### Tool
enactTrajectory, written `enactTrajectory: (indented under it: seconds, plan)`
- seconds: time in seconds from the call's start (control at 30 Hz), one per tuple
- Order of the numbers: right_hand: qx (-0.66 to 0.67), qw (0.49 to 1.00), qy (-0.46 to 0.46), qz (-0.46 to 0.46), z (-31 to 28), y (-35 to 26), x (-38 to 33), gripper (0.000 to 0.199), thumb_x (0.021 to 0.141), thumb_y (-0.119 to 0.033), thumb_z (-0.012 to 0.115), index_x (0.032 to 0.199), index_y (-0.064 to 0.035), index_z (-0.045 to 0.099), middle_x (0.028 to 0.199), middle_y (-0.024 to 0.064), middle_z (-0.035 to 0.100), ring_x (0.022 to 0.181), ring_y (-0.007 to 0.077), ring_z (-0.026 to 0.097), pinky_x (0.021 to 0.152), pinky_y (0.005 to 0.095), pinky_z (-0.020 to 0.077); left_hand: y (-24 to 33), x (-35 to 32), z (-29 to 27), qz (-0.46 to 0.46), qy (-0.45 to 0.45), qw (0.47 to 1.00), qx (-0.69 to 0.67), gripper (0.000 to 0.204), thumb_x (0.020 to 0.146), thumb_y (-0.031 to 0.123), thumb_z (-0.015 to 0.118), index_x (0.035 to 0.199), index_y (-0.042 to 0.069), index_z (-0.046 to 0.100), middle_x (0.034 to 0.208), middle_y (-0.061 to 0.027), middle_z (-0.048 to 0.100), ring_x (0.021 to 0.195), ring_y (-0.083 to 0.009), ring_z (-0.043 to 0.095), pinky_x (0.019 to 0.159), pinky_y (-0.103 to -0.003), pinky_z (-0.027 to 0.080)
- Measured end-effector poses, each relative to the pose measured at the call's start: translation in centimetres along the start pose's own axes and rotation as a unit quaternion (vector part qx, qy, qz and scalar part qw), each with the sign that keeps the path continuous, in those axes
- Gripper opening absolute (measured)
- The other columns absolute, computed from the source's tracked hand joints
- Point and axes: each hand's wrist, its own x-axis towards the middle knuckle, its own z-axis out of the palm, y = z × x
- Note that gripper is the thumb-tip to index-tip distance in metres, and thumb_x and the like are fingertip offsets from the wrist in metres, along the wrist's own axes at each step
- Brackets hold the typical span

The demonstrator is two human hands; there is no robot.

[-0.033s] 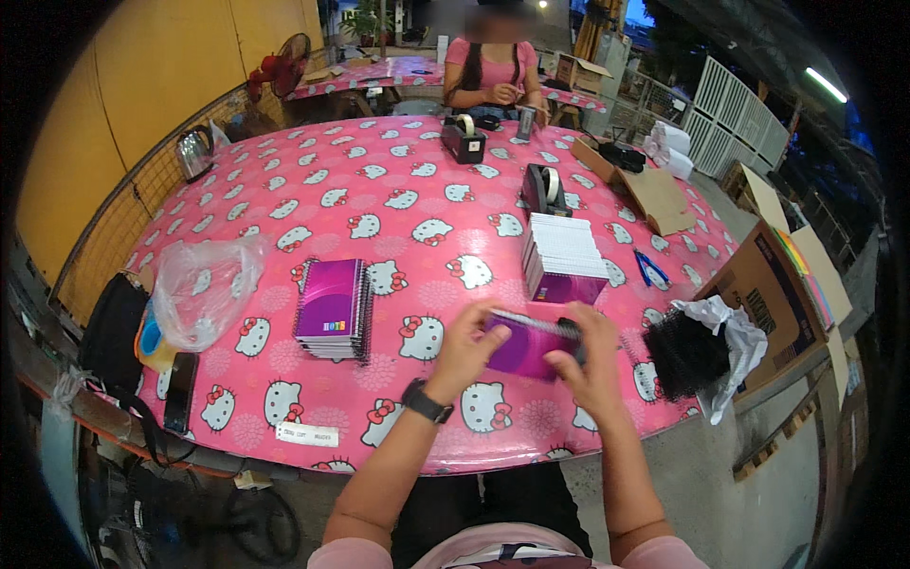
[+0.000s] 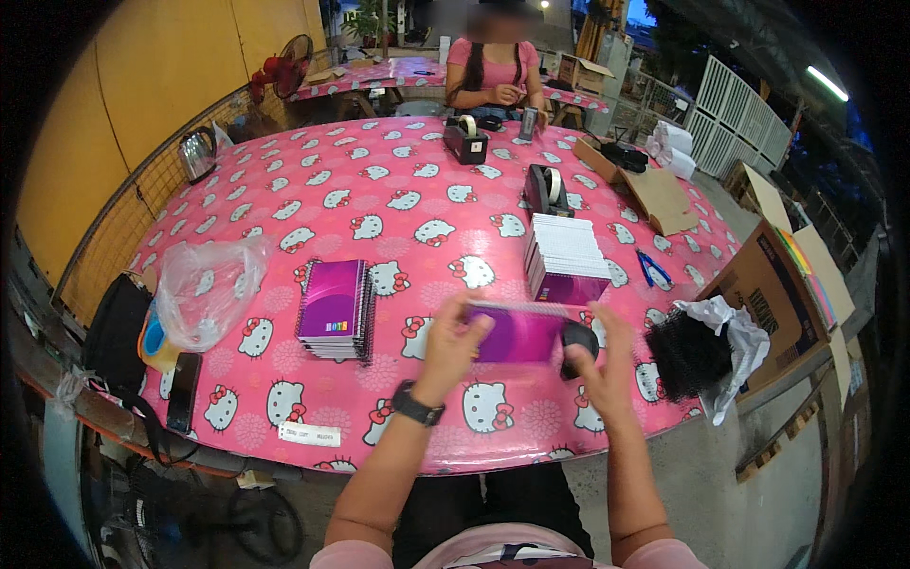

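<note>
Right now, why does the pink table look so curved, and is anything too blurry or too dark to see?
In the head view, the fisheye lens bows the pink table and blackens the corners. The right hand is smeared by motion; the left hand and purple notebook look softer than the notebook stack. A ceiling lamp glares; the far person's face is blurred.
</note>
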Motion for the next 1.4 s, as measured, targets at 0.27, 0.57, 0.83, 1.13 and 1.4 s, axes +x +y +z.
enactTrajectory:
  seconds: [0.27,0.57,0.83,1.13,1.4]
  plan:
    - [0.067,0.983,0.001,0.168,-0.8,7.1,-8.6,0.025,0.079,-0.006,0.060,0.104,-0.0008,0.057,0.101,0.0122,0.054,0.090,0.0224,0.054,0.075,0.0321,0.0462,7.1,1.3,-13.8,0.081,0.299,0.951,0.004,0.028,0.084,0.006,0.061,0.110,0.004,0.049,0.098,-0.0057,0.055,0.088,-0.0127,0.053,0.080,-0.026,0.043]
    - [0.246,0.927,0.027,0.283,0.8,6.8,-10.2,0.014,0.082,0.003,0.053,0.096,0.0009,0.058,0.092,0.0049,0.052,0.069,0.0100,0.054,0.058,0.0222,0.0492,10.0,9.1,-19.9,0.126,0.133,0.870,0.458,0.023,0.083,0.014,0.048,0.099,0.004,0.061,0.092,-0.0127,0.064,0.085,-0.0223,0.060,0.077,-0.031,0.045]
    - [0.237,0.932,-0.002,0.274,0.6,6.7,-9.6,0.012,0.082,0.003,0.053,0.092,0.0030,0.059,0.095,0.0072,0.052,0.075,0.0127,0.058,0.057,0.0246,0.0546,2.5,11.8,-16.9,-0.013,-0.119,0.719,0.684,0.025,0.081,0.026,0.050,0.089,0.012,0.069,0.111,-0.0100,0.060,0.106,-0.0277,0.052,0.088,-0.047,0.037]
    - [0.274,0.908,0.013,0.317,0.6,6.9,-9.8,0.009,0.084,0.002,0.052,0.091,0.0022,0.058,0.088,0.0035,0.051,0.065,0.0088,0.052,0.055,0.0234,0.0505,5.4,6.7,-13.8,-0.137,-0.085,0.733,0.661,0.088,0.058,0.043,0.074,0.135,0.022,0.038,0.146,-0.0154,0.020,0.133,-0.0445,0.016,0.098,-0.064,0.027]
    - [0.300,0.903,0.025,0.308,1.0,7.5,-10.3,0.010,0.084,0.002,0.052,0.090,0.0046,0.059,0.094,0.0075,0.052,0.069,0.0126,0.059,0.057,0.0242,0.0546,4.7,5.1,-14.2,-0.116,-0.051,0.728,0.673,0.091,0.054,0.030,0.073,0.136,0.024,0.034,0.146,-0.0137,0.020,0.132,-0.0406,0.018,0.092,-0.067,0.031]
